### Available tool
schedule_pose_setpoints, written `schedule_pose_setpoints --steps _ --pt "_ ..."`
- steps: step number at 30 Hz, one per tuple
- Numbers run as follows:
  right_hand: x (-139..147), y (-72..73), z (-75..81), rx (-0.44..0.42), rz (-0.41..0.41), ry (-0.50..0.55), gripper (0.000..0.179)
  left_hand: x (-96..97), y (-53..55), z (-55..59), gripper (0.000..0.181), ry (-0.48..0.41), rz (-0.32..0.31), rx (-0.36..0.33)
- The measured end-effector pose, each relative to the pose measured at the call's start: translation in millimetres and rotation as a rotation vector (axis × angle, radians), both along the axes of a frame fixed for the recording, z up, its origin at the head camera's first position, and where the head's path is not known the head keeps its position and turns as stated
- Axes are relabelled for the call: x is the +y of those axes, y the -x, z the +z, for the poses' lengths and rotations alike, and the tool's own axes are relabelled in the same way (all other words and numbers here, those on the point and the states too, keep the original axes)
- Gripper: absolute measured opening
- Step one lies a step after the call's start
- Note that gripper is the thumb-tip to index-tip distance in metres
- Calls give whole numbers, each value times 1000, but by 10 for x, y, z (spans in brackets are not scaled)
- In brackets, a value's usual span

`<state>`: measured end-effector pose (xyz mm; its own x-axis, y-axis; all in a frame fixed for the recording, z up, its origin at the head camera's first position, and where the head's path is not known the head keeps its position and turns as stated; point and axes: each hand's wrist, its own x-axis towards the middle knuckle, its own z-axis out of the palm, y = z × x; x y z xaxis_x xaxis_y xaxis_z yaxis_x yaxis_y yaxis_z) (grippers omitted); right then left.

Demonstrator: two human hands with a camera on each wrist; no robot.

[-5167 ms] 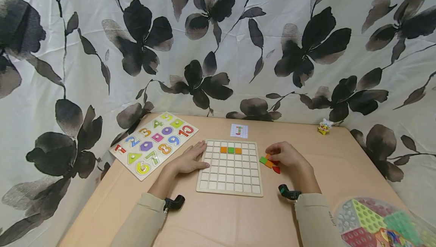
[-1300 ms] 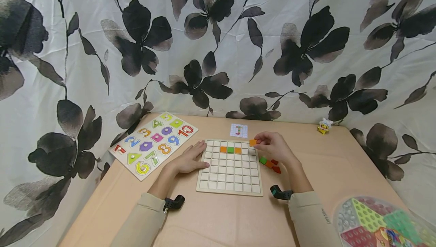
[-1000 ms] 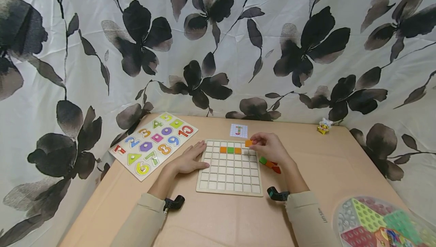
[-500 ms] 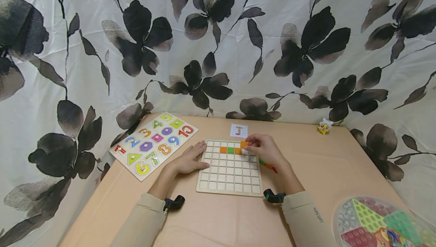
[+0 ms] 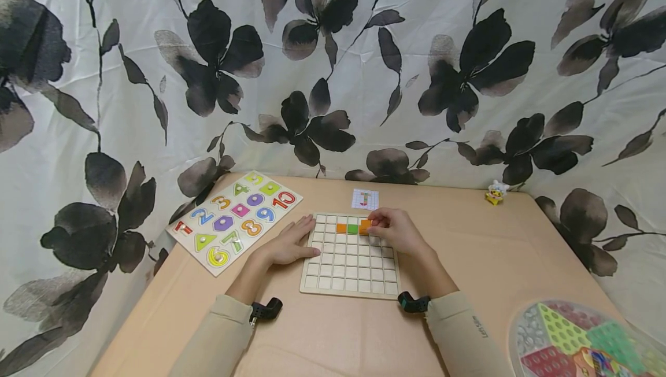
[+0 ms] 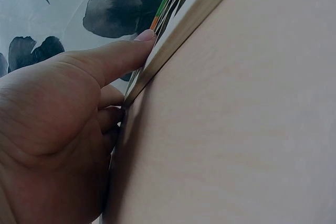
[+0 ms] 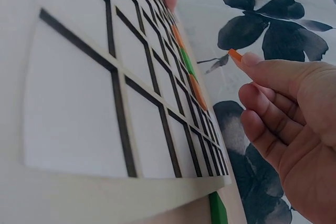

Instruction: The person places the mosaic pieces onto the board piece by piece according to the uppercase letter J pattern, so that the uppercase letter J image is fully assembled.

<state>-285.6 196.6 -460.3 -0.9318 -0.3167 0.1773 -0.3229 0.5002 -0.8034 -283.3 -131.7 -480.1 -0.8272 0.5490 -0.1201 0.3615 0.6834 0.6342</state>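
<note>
A wooden grid board of pale squares lies mid-table. Near its far edge, a row holds an orange tile, a green tile and another orange one, partly covered in the head view. Between thumb and fingertips, my right hand pinches an orange square tile, raised above the board in the right wrist view. My left hand rests at the board's left edge, fingers extended, thumb on its top. A green piece shows beside the board in the right wrist view.
Beyond the board lies a small grid card with a coloured figure. A number puzzle board sits at left. A small yellow-and-white toy stands far right, and a clear container of colourful pieces is near right. A floral curtain hangs behind.
Since 5.2 s ago, the right hand has left the loose pieces right of the board with an orange tile and moved left over the filled row. The left hand has stayed put.
</note>
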Motion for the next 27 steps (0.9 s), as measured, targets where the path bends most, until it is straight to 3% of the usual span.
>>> schedule_pose_setpoints --steps 7,27 --pt "-51 9 -46 -35 8 -21 20 -6 0 -2 91 -1 -1 4" --pt "-197 -13 -105 -19 30 -39 19 -10 -16 18 92 5 -5 4"
